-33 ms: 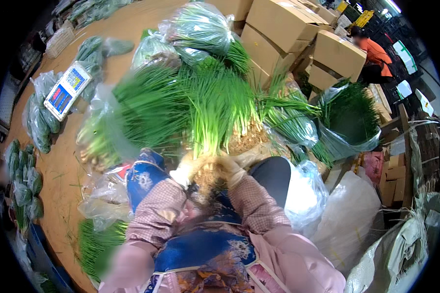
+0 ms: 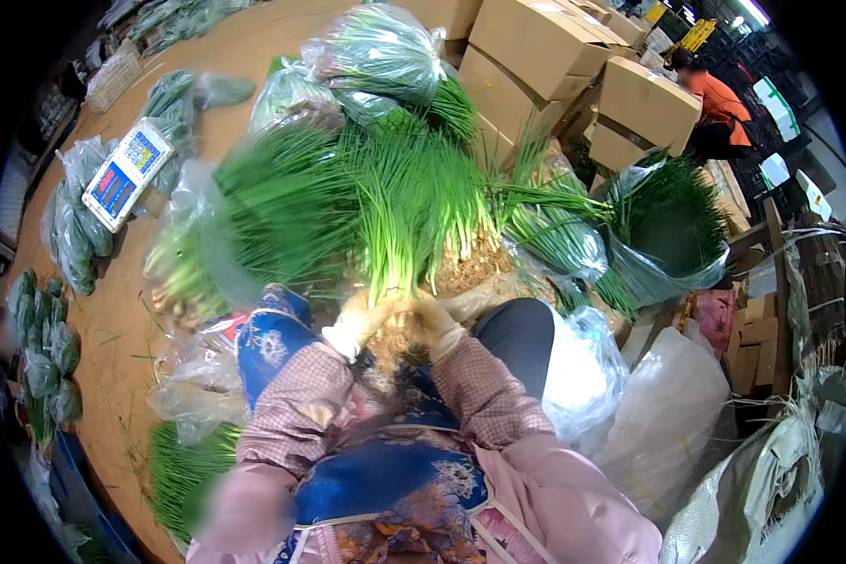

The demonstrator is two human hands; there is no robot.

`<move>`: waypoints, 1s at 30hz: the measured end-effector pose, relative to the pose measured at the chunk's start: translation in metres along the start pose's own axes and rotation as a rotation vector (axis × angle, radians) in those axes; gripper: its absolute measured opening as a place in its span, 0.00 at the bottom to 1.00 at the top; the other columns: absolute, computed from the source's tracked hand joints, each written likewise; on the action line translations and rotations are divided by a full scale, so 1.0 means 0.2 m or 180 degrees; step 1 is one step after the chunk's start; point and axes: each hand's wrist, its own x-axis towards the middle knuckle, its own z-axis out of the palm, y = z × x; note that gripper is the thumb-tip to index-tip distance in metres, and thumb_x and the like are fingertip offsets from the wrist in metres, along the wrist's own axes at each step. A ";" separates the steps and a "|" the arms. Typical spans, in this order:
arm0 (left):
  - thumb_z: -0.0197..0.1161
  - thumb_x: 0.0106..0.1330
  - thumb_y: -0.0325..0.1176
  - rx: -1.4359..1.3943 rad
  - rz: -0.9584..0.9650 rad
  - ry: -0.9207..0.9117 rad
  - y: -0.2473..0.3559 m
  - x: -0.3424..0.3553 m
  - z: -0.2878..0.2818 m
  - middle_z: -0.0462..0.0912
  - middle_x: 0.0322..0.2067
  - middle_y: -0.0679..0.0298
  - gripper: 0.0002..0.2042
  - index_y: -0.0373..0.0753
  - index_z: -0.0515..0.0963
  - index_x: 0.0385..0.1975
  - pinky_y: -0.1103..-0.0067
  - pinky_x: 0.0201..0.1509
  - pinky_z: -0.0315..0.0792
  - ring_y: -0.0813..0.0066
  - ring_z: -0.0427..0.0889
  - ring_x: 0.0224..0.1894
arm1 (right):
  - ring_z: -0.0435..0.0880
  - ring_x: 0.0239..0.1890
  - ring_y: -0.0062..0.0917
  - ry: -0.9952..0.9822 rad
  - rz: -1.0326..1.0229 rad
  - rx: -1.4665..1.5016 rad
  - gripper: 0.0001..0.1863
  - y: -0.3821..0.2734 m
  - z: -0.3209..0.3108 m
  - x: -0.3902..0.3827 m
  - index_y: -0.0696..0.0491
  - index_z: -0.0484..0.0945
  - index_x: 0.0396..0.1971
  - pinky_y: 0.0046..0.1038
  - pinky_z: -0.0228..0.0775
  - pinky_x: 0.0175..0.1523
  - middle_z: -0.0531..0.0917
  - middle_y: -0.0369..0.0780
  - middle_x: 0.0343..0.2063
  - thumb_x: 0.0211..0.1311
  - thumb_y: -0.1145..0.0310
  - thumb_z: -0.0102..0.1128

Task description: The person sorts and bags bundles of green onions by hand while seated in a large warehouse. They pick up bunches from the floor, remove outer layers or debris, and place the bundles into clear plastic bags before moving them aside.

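Note:
My left hand [image 2: 351, 324] and my right hand [image 2: 439, 327], both in pale gloves, are closed around the root end of a bunch of spring onions [image 2: 392, 249]. Its brownish, shaggy roots [image 2: 397, 340] point toward me between the hands, above my lap. The green leaves stretch away and overlap more loose spring onions [image 2: 461, 221], whose roots rest just beyond my right hand. My fingertips are blurred and partly hidden by the roots. Left of the bunch lies a larger bundle of spring onions [image 2: 277, 202], partly wrapped in clear plastic.
Farther off lie bagged spring onions [image 2: 381, 56] beside stacked cardboard boxes [image 2: 526, 47]. A white scale [image 2: 128, 175] stands at left among bagged greens. Clear plastic bags [image 2: 583, 367] are by my right knee. More greens [image 2: 183, 475] lie near my left elbow. A person in orange [image 2: 721, 99] bends at far right.

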 end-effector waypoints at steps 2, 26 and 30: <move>0.57 0.62 0.38 0.0829 0.0200 0.0113 0.00 -0.02 0.02 0.80 0.39 0.58 0.17 0.37 0.70 0.48 0.77 0.43 0.73 0.70 0.79 0.39 | 0.81 0.28 0.26 0.0279 -0.0073 0.0060 0.22 0.00 -0.01 -0.03 0.63 0.65 0.47 0.22 0.77 0.31 0.79 0.43 0.30 0.49 0.78 0.53; 0.61 0.59 0.39 -0.3309 -0.0500 -0.0567 -0.46 0.01 0.05 0.76 0.43 0.52 0.24 0.34 0.66 0.52 0.70 0.51 0.71 0.63 0.75 0.47 | 0.60 0.62 0.40 0.0031 -0.1310 -0.4281 0.28 0.01 0.33 -0.16 0.60 0.63 0.56 0.35 0.52 0.64 0.63 0.52 0.57 0.53 0.72 0.53; 0.63 0.56 0.34 -0.2349 -0.0899 -0.0872 0.08 -0.04 0.05 0.80 0.32 0.56 0.17 0.32 0.73 0.43 0.76 0.42 0.74 0.68 0.80 0.36 | 0.76 0.45 0.28 0.0526 -0.1121 -0.2823 0.29 -0.29 0.11 -0.17 0.55 0.60 0.59 0.28 0.71 0.47 0.70 0.45 0.53 0.54 0.75 0.52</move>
